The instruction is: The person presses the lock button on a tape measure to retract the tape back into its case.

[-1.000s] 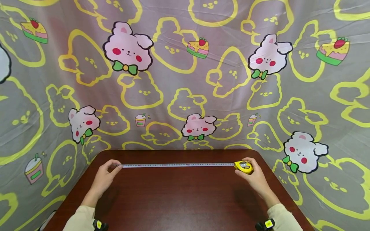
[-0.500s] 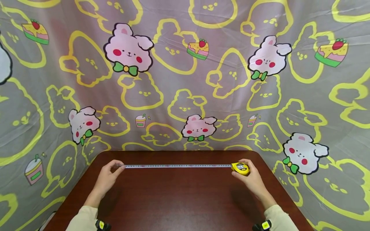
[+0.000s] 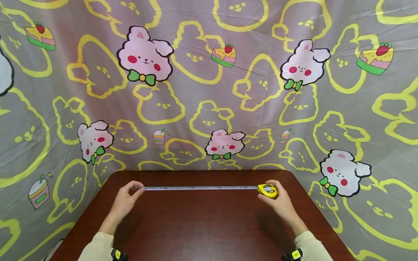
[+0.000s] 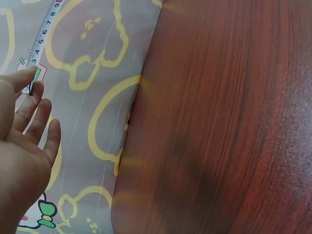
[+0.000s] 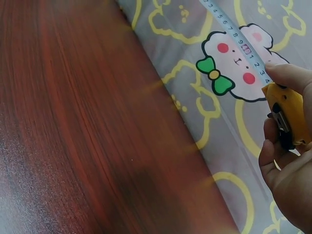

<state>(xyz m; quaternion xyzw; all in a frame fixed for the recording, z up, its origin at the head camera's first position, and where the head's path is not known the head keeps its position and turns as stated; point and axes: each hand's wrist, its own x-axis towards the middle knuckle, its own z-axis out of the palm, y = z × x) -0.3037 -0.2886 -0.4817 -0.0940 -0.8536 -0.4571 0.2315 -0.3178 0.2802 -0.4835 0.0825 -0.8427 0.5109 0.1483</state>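
A yellow tape measure [image 3: 268, 190] is gripped in my right hand [image 3: 281, 199], thumb on one side and fingers curled round the other. From its mouth the white blade [image 3: 202, 188] runs straight leftward, level above the table. My left hand [image 3: 125, 199] pinches the blade's free end between thumb and index finger. In the left wrist view the blade [image 4: 45, 34] shows low numbers beside the thumb, and the other fingers hang loose. The right wrist view shows the case [image 5: 290, 112] with its black clip, and the blade [image 5: 239, 39] leaving it by the thumb.
Below both hands lies a dark red-brown wooden table [image 3: 196, 224] with rounded far corners. A grey curtain [image 3: 196, 87] printed with yellow outlines and white rabbits hangs behind and along both sides of it.
The hands have come closer together. My right hand with the case has moved left, my left hand slightly right, and the stretch of blade between them is shorter.
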